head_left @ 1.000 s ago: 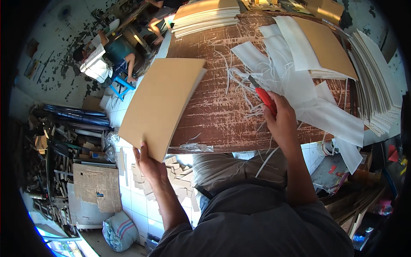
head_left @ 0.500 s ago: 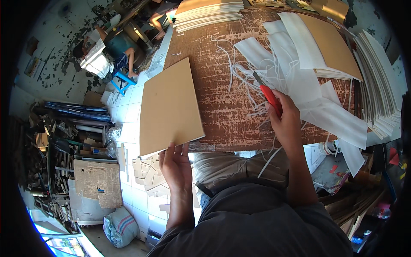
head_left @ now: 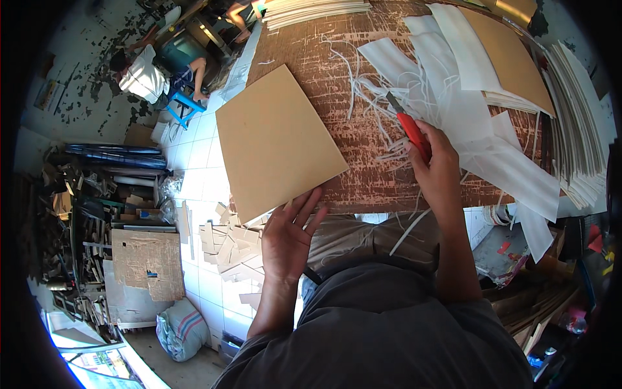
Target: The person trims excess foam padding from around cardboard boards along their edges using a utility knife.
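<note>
A tan rectangular board (head_left: 278,142) lies at the table's left edge, its left part jutting out past it. At its near edge is my left hand (head_left: 288,240), palm up, fingers stretched and apart, with fingertips touching the edge. My right hand (head_left: 437,162) is closed round the red handle of a utility knife (head_left: 413,135), whose blade points away to the upper left, above the table. Thin white trimmed strips (head_left: 369,91) lie tangled beyond and left of the knife. Wider white sheets (head_left: 466,123) spread under and right of it.
The scratched brown table (head_left: 311,45) bears a board stack (head_left: 317,11) at the back and tan boards (head_left: 505,45) at right. Thin white sheets (head_left: 576,129) stand stacked at far right. Cardboard offcuts (head_left: 233,249) litter the floor. A person (head_left: 146,74) sits on a blue stool (head_left: 184,109).
The tan board has turned counterclockwise and shifted right, farther onto the table. My left hand has moved right along with it, its fingers spreading. The knife stays in my right hand, slightly shifted.
</note>
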A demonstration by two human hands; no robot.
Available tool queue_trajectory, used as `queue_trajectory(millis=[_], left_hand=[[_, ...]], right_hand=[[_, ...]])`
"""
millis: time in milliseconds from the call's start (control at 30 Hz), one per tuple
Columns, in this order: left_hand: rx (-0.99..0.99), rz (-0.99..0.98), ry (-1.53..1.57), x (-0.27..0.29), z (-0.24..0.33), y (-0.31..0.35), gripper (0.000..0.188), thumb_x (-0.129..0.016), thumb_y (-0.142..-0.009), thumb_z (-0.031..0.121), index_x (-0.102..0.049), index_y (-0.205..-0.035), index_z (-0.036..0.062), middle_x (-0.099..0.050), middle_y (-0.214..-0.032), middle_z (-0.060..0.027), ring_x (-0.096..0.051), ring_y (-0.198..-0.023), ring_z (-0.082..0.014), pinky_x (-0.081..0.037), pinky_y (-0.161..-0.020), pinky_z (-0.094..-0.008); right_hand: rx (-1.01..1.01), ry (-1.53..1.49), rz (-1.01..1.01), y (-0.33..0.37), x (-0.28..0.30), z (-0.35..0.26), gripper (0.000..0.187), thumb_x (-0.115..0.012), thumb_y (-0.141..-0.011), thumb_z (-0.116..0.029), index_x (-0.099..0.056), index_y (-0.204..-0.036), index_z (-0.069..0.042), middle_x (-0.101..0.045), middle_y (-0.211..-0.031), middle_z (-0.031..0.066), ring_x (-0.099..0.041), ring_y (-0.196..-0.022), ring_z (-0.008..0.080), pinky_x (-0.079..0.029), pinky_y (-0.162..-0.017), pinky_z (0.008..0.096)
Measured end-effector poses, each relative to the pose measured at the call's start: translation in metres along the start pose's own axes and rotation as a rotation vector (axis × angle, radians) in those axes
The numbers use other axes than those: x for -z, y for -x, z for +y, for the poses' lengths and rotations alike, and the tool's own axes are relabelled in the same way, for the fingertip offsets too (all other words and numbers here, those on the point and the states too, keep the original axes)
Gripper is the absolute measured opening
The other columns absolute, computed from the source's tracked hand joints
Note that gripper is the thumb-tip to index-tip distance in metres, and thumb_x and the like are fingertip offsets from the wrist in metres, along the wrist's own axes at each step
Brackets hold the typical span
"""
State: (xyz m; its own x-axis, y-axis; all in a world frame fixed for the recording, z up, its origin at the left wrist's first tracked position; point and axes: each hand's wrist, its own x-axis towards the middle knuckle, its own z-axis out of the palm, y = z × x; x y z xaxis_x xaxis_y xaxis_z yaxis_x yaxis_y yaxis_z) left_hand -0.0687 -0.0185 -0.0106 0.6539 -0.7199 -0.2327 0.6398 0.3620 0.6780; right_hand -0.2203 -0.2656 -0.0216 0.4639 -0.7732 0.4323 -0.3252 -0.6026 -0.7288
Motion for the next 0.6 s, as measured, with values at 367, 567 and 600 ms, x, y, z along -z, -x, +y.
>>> queue_trajectory(millis=[367, 567, 600], left_hand=[[0.168, -0.199, -0.508, -0.014, 0.023, 0.021, 0.034, -0.056, -0.106, 0.024, -0.064, -0.123, -0.0039, -0.075, -0.103, -0.0179, -0.076, -0.082, -0.0234, -0.050, -0.053, -0.0219], [-0.529, 0.250, -0.805, 0.024, 0.057, 0.003, 0.028, -0.060, -0.106, 0.029, -0.065, -0.093, 0.0042, -0.053, -0.062, 0.0024, -0.040, -0.049, -0.0015, -0.026, -0.045, -0.0195], [-0.559, 0.306, -0.843, 0.030, 0.060, 0.002, 0.029, -0.060, -0.106, 0.029, -0.064, -0.091, 0.0046, -0.051, -0.061, 0.0032, -0.039, -0.049, -0.0014, -0.026, -0.045, -0.0195]], right_hand=[[0.003, 0.028, -0.020, -0.001, 0.000, 0.002, 0.040, -0.071, -0.094, -0.016, -0.061, -0.131, -0.003, -0.068, -0.118, 0.0200, -0.067, -0.108, 0.0382, -0.051, -0.093, 0.0449], [-0.018, 0.054, -0.046, 0.000, -0.001, -0.002, 0.042, -0.071, -0.093, -0.016, -0.060, -0.132, -0.005, -0.066, -0.119, 0.0182, -0.066, -0.108, 0.0377, -0.051, -0.091, 0.0445], [-0.013, 0.046, -0.058, -0.001, -0.001, -0.003, 0.042, -0.071, -0.093, -0.016, -0.060, -0.132, -0.005, -0.066, -0.119, 0.0182, -0.066, -0.108, 0.0377, -0.051, -0.091, 0.0445]])
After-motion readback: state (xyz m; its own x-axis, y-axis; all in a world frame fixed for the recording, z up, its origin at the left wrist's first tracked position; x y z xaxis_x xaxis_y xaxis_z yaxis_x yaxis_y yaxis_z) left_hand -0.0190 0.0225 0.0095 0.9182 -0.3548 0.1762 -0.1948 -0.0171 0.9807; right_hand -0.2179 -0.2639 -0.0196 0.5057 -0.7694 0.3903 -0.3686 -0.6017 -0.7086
